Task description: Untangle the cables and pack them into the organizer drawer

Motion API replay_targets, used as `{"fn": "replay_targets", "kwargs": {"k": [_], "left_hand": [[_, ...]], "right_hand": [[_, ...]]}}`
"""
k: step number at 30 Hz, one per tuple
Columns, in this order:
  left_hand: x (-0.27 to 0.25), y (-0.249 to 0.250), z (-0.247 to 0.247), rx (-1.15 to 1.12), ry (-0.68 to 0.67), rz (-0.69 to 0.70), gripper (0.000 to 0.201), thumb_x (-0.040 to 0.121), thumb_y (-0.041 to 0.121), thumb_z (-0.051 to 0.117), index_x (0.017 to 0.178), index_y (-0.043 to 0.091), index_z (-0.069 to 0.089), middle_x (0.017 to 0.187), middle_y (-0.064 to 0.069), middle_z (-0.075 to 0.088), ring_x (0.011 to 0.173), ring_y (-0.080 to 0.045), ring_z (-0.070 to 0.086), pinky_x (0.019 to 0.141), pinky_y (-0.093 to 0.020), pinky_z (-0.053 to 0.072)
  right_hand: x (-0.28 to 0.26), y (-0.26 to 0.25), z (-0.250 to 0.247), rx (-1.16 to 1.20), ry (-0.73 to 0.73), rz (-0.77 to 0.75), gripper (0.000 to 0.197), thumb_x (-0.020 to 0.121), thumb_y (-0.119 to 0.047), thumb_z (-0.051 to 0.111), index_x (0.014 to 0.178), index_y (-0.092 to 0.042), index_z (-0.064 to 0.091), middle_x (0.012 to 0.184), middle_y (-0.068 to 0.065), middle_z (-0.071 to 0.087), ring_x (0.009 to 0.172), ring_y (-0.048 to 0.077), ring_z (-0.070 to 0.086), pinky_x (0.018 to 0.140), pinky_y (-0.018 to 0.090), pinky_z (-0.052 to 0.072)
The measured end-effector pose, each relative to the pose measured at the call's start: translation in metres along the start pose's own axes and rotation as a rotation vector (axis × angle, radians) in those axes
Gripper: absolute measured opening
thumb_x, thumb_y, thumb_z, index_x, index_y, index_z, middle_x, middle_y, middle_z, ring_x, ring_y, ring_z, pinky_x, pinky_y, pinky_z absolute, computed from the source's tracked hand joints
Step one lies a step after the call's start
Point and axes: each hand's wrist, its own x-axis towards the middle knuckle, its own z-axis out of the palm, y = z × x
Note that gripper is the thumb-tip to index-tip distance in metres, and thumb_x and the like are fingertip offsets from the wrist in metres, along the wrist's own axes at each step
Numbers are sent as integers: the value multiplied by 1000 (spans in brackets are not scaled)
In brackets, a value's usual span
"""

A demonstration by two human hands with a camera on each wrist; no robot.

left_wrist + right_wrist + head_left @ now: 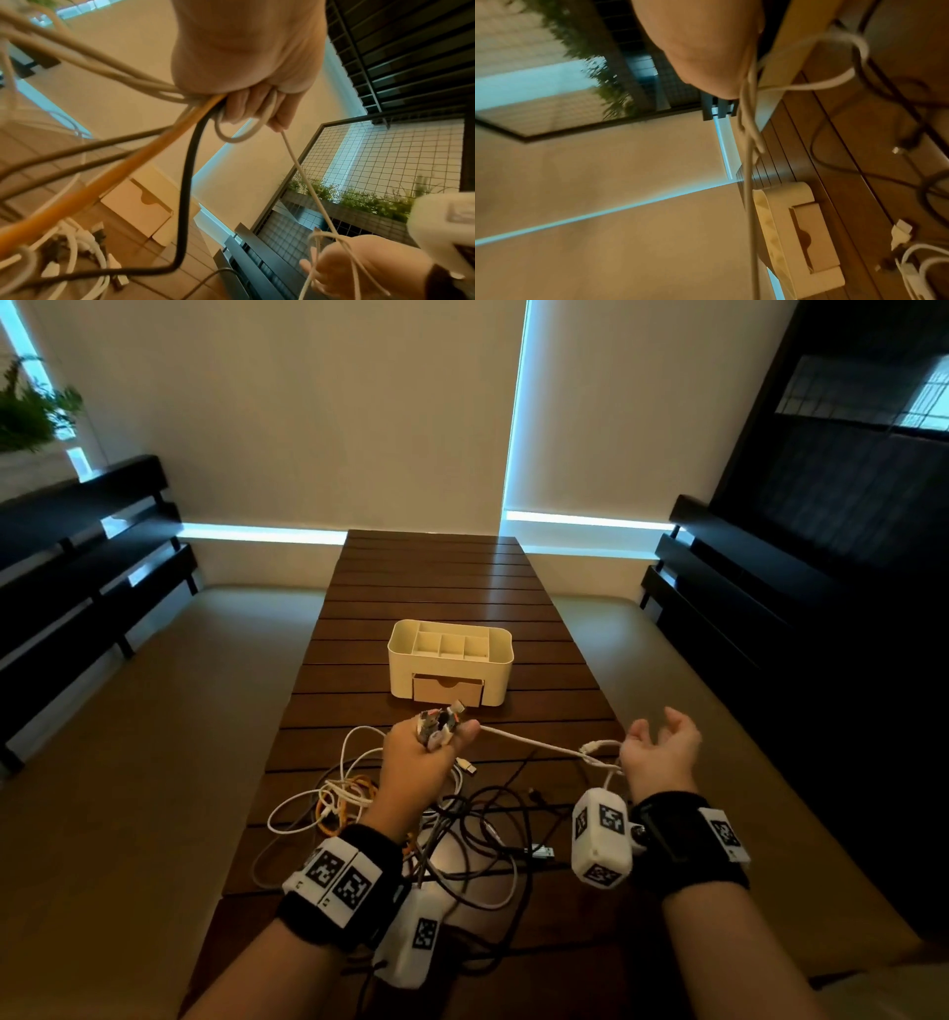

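My left hand (pixel 436 742) is raised above the table and grips a bundle of cable ends (pixel 440 719) in its fist. In the left wrist view its fingers (pixel 246 105) curl round white, orange (pixel 102 182) and black (pixel 187 182) cables. A thin white cable (pixel 534 741) runs taut from that fist to my right hand (pixel 662 742). The right hand is palm up with relaxed fingers, and the cable's loop (pixel 598 755) is draped over its base. The tangle of cables (pixel 411 819) lies on the table below. The cream organizer (pixel 495 642) stands beyond, its drawer (pixel 447 689) closed.
The slatted wooden table (pixel 436 588) is long and narrow, with light cushioned seats on both sides. Dark benches stand at the far left (pixel 87 546) and right (pixel 729 588). A black USB plug (pixel 539 852) lies at the right of the tangle.
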Motion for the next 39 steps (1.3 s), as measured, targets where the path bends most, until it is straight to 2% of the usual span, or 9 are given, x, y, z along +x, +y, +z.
{"fn": "replay_targets", "kwargs": {"k": [4, 6, 9, 17, 21, 24, 27, 30, 39], "left_hand": [[3, -4, 2, -84, 143, -45, 23, 85, 24, 68, 68, 11, 58, 69, -8, 53, 68, -17, 49, 64, -29, 41], [4, -3, 1, -107, 183, -60, 26, 85, 23, 68, 66, 12, 55, 66, -5, 49, 65, -16, 44, 63, -30, 38], [9, 0, -2, -169, 243, -90, 28, 86, 20, 66, 65, 12, 50, 61, -1, 44, 59, -14, 40, 60, -28, 36], [10, 3, 0, -201, 0, -41, 39, 85, 23, 67, 90, -14, 60, 77, -14, 56, 77, -20, 55, 75, -34, 44], [12, 15, -5, -259, -15, -39, 39, 76, 35, 68, 85, -3, 60, 68, -4, 53, 63, -9, 51, 71, -33, 44], [18, 14, -22, -455, 83, -135, 67, 69, 40, 72, 116, -4, 55, 75, 3, 55, 61, -6, 53, 85, -43, 49], [31, 14, -50, -642, 258, -119, 42, 73, 36, 70, 102, 6, 61, 58, 10, 53, 44, 2, 43, 67, -14, 46], [39, 12, -69, -506, 382, -138, 15, 83, 25, 68, 77, 16, 58, 56, 8, 52, 47, -3, 41, 49, -17, 37], [32, -17, -42, 458, 323, -349, 63, 56, 54, 83, 94, 13, 55, 91, -4, 58, 89, -22, 55, 61, -31, 40]], "right_hand": [[10, -7, -8, 210, -20, 116, 32, 94, -7, 46, 126, -6, 40, 133, 31, 44, 99, 32, 64, 76, 24, 55], [4, -10, -3, 0, -110, 302, 18, 97, -13, 38, 96, 1, 50, 76, 21, 68, 43, 9, 59, 42, 11, 45], [5, -11, -9, -586, -346, 458, 38, 92, -25, 39, 67, -4, 58, 31, -2, 45, 16, 6, 32, 20, 10, 19], [-16, 30, -8, -1601, -673, -358, 29, 89, -7, 57, 115, -20, 63, 99, -3, 60, 74, 8, 54, 63, 16, 44], [-7, 55, -14, -1997, -935, -304, 32, 88, -11, 61, 120, -19, 61, 110, -6, 58, 98, 8, 54, 86, 19, 43], [13, 59, -31, -2241, -765, -356, 17, 92, -13, 55, 103, -10, 68, 101, 5, 64, 95, 16, 58, 81, 24, 46], [31, 44, -56, -1926, -522, -200, 18, 95, -14, 50, 92, -9, 68, 69, 4, 58, 62, 15, 54, 56, 24, 46], [35, 24, -68, -1440, -407, -39, 26, 97, -19, 47, 97, -6, 70, 52, 0, 43, 44, 10, 38, 42, 20, 30], [5, 20, -27, -1235, -646, -151, 53, 89, -57, 28, 109, -19, 59, 43, -7, 39, 37, 6, 32, 40, 19, 26]]}}
